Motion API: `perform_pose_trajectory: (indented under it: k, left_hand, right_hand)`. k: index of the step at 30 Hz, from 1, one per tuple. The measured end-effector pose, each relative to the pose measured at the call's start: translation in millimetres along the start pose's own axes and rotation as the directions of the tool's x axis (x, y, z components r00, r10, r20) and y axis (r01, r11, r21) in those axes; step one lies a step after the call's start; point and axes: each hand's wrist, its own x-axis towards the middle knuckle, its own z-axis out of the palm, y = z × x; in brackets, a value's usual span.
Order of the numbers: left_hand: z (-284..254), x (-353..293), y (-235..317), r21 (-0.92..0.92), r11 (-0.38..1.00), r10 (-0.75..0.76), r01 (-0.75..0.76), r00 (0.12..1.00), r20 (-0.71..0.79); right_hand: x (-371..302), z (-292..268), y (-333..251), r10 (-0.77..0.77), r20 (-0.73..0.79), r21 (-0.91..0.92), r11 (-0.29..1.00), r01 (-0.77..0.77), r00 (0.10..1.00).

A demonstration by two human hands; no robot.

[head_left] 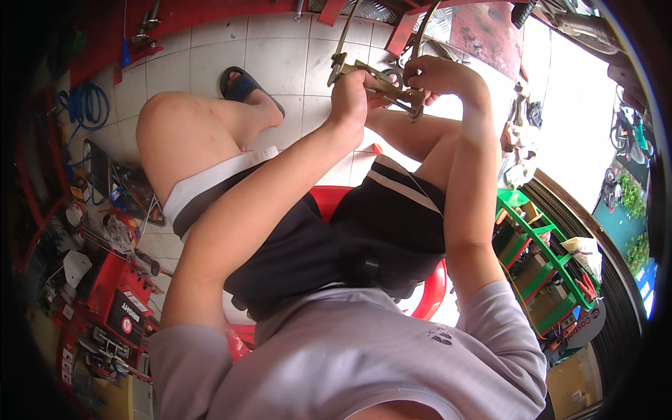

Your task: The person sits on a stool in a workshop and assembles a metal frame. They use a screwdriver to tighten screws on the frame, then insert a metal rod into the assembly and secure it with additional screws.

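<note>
Up ahead, between my knees, a brass-coloured metal bracket [393,91] with a crossbar is held out in front of me. Two thin curved rods [344,38] rise from its ends toward the red frame. My left hand [349,99] is wrapped round the bracket's left part, its palm hiding some of the bar. At the bracket's right end, my right hand [446,77] has its fingers curled and pinched together close to the other rod. Whatever lies between those fingertips is too small to make out.
I sit on a red plastic stool [428,294] over white floor tiles [276,66]. A red metal frame [402,33] crosses the top. At left are a coiled blue hose [87,105] and several tools and boxes. A green rack [535,241] stands at right.
</note>
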Motion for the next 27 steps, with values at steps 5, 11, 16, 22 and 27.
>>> perform_pose_trajectory:
  k: [5,11,16,22,27]
  left_hand:
    - [-6,11,-11,-0.057,0.998,0.030,-0.030,1.000,-0.001]
    - [-7,11,-10,-0.105,0.994,0.041,-0.041,0.999,-0.006]
    - [-6,8,-10,-0.087,0.994,0.066,-0.064,0.997,0.027]
    - [-10,2,-9,0.018,0.997,0.076,-0.080,0.986,0.148]
    - [-18,6,-15,0.216,0.959,0.129,-0.185,0.959,0.251]
  right_hand:
    - [-4,4,-5,0.017,-0.032,0.022,1.000,-0.016,0.999]
    - [-7,3,-8,0.055,-0.006,0.044,0.998,-0.055,0.998]
    - [-7,4,-1,0.019,-0.043,0.051,0.999,-0.017,0.999]
    - [-12,-2,-7,0.037,0.015,0.022,0.999,-0.037,0.999]
    - [-28,-11,-4,-0.085,0.057,0.161,0.984,0.075,0.995]
